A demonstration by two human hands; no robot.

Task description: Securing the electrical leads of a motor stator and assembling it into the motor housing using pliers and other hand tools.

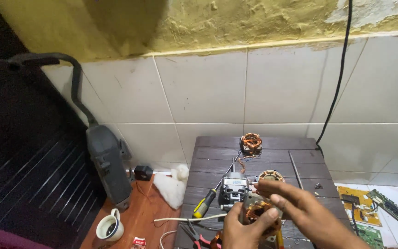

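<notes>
Head view has both your hands low and near, over the dark slatted surface (217, 152). Your left hand (240, 228) is closed around a motor stator (256, 210) with copper windings, cupping it from below at the near edge of the surface. Your right hand (295, 205) comes in from the right, fingers extended over the top of the stator, touching it but not clamped. Just left of it sits a grey metal motor housing (232, 188), and a yellow-handled screwdriver (204, 204) lies beside that. Farther away rest a second copper-wound coil (251, 143) and a round part (271, 175). Red-handled pliers (198, 237) lie near. You look to be mid-inspection or fitting the stator; next calls for a steady left grip while the right fingers work the windings carefully.
</notes>
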